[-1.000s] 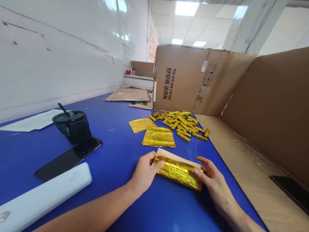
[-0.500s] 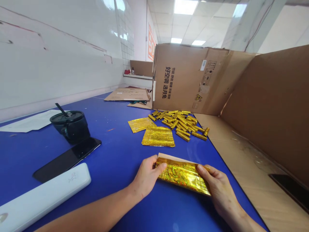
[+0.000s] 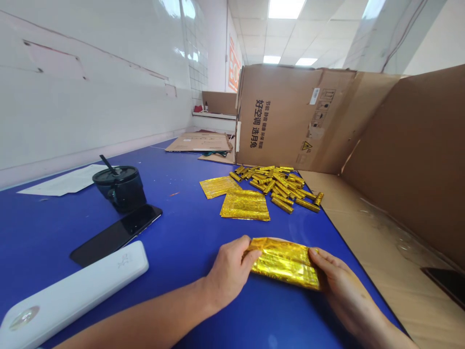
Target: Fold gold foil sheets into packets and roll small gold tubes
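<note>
Left hand [image 3: 228, 271] fingers [image 3: 254, 253] were narrowed to a pinch on the left end of the gold foil sheet [image 3: 285, 261], thumb on top, the rest curled under. Right hand [image 3: 341, 286] fingers [image 3: 319, 257] were closed on the sheet's right end, tips on its top edge. The sheet was crumpled and partly folded lengthwise, low over the near part of the blue desk [image 3: 174, 252]; could not tell whether its underside touched the surface. Just beyond it lay a flat foil stack [image 3: 245, 211], with a second foil piece [image 3: 218, 186] behind and left of that, the two close together or overlapping at a corner. A pile of rolled gold sticks [image 3: 279, 184] sat further back, near the foot of the upright cardboard box [image 3: 290, 116]. Right of the hands the desk edge met a flat cardboard sheet [image 3: 381, 252], close to the right wrist, with a cardboard wall rising behind it. On the left, bare blue surface lay between the left forearm and a black phone [image 3: 116, 232], a white oblong case [image 3: 72, 291] and a dark lidded cup with a straw [image 3: 119, 186], all well apart from the sheet. White paper [image 3: 65, 180] lay at the far left by the wall.
</note>
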